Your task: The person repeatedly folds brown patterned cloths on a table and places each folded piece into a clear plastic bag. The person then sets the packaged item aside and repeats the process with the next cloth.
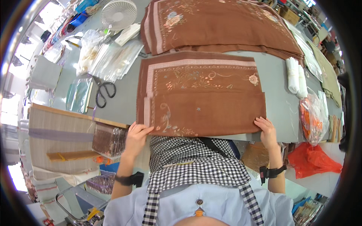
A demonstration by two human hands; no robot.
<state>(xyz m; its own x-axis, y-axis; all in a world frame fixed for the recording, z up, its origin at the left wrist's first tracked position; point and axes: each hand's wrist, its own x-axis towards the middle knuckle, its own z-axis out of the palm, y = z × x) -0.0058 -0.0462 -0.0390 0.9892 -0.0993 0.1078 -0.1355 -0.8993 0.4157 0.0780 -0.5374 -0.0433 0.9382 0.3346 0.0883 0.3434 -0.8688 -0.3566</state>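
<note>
A folded brown cloth [208, 113] with floral embroidery and pale pink border bands lies on the grey table in front of me. Its near part is folded over, leaving a strip of the flowered border showing beyond the fold's edge. At the near left corner, my left hand [137, 137] pinches the cloth's edge between thumb and fingers. My right hand [266, 132] grips the near right corner, fingers on top and the thumb hidden. The near edge is drawn straight between both hands, close to my checked apron [198, 172].
Beyond lies a stack of matching brown cloths [226, 28]. Black-handled scissors [105, 94], clear plastic sleeves [116, 59] and a white fan [118, 15] are at left. White rolls [295, 77] and a plastic bag with orange contents [312, 118] sit at right.
</note>
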